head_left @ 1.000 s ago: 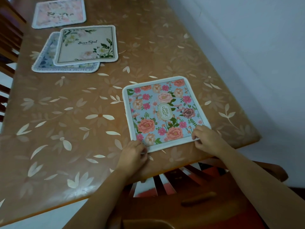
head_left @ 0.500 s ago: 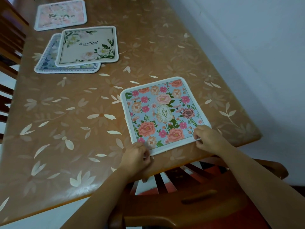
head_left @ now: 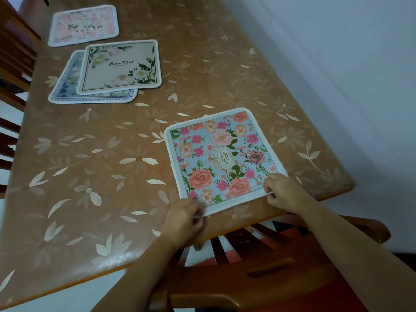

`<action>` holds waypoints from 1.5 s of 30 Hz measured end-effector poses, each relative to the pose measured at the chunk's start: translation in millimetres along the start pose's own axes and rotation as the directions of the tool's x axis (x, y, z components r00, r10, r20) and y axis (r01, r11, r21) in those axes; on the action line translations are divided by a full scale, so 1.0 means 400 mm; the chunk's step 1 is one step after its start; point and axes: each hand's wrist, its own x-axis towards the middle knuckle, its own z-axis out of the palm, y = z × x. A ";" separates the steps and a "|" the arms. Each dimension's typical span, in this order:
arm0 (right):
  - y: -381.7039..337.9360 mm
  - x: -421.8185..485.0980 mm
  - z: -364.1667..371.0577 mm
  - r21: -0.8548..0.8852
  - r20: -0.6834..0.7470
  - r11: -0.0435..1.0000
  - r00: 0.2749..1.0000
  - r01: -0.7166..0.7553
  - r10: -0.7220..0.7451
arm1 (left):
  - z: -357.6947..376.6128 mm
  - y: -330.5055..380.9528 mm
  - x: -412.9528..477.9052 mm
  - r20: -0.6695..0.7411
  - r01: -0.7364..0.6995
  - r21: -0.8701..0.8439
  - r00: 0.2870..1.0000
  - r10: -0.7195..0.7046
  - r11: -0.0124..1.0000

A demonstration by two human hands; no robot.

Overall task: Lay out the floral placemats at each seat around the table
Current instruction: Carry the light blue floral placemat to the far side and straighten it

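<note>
So the blue floral placemat (head_left: 225, 158) is lying flat on the desk (head_left: 108, 181), right at the near edge above a wooden chair (head_left: 247, 280). Left grip (head_left: 182, 219) is pinching its near-left corner, and right grip (head_left: 281, 190) is pinching the near-right corner. Further back, a beige placemat (head_left: 121, 66) is sitting partly on top of a blue-bordered placemat (head_left: 62, 91), and a pink placemat (head_left: 83, 24) is lying beyond them.

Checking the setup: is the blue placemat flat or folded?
Spread flat: the blue placemat lies open on the table, left hand and right hand pinching its near corners.
</note>
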 end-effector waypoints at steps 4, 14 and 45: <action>-0.001 -0.003 0.002 -0.008 0.001 1.000 1.000 0.008 -0.008 | 0.002 -0.004 0.002 -0.001 -0.003 -0.005 1.000 0.003 1.000; -0.008 -0.008 0.000 -0.022 -0.011 1.000 1.000 0.014 -0.015 | -0.003 -0.002 -0.001 -0.008 -0.017 0.004 1.000 0.017 1.000; -0.073 -0.017 -0.058 -0.008 -0.101 0.992 0.987 -0.129 0.128 | -0.070 -0.013 -0.024 -0.045 0.119 0.042 0.992 -0.117 0.992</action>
